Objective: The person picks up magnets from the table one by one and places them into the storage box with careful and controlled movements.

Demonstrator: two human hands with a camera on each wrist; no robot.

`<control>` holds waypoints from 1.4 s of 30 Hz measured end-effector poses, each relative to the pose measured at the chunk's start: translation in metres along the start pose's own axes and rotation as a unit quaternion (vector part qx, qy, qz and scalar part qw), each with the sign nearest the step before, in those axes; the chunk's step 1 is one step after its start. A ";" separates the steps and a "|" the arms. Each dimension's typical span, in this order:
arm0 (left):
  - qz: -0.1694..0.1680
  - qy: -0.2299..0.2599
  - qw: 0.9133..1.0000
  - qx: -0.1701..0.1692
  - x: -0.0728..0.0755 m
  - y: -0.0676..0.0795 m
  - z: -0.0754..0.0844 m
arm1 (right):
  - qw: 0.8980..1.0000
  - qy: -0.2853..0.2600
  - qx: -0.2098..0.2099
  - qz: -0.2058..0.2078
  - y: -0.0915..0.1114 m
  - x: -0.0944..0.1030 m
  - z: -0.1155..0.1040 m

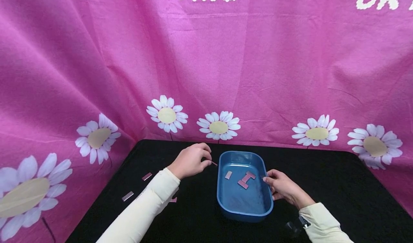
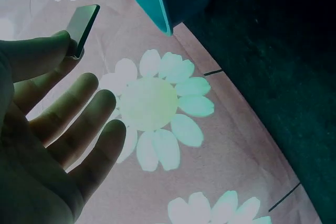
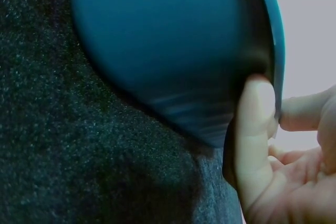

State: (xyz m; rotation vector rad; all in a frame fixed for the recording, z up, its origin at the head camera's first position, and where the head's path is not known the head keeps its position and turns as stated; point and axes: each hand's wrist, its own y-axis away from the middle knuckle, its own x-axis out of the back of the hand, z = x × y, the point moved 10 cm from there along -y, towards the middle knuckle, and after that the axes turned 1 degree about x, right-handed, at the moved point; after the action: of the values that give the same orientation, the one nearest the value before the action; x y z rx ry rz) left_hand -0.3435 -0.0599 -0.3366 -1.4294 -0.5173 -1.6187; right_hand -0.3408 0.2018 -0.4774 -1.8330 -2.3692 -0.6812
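Observation:
Between thumb and index finger, my left hand (image 1: 193,161) pinches a small flat rectangular tile (image 2: 84,27), its other fingers spread. In the head view that hand is just left of a blue rectangular tub (image 1: 237,200), with the tile close to the tub's rim. My right hand (image 1: 286,189) grips the tub's right side, thumb and fingers on either side of the wall, as the right wrist view shows. Inside the tub lie a single pinkish tile (image 1: 228,175) and a cluster of pinkish tiles (image 1: 246,180) touching one another.
Left of the tub, two loose tiles (image 1: 127,196) lie on the black table (image 1: 200,221). Another pinkish piece (image 1: 173,200) is partly hidden by the left sleeve (image 1: 145,207). A pink cloth (image 1: 267,74) with daisies hangs behind the table and along its left side.

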 end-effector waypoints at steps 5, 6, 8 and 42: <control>0.008 -0.042 0.999 -0.023 0.008 -0.005 0.009 | 1.000 -0.002 0.010 -0.003 -0.002 -0.002 -0.004; 0.011 -0.051 0.998 -0.028 0.010 -0.007 0.011 | 1.000 -0.003 0.012 -0.003 -0.002 -0.002 -0.005; 0.014 -0.067 0.997 -0.036 0.011 -0.010 0.015 | 1.000 -0.003 0.018 -0.006 -0.002 -0.003 -0.007; -0.071 -0.118 0.991 -0.002 -0.038 -0.061 0.039 | 1.000 -0.005 0.014 -0.022 0.000 -0.003 -0.003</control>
State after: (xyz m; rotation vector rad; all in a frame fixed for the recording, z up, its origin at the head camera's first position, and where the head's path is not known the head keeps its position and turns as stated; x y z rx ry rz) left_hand -0.3733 0.0152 -0.3481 -1.6278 -0.7666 -1.5683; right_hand -0.3410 0.1982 -0.4754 -1.7817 -2.4197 -0.6401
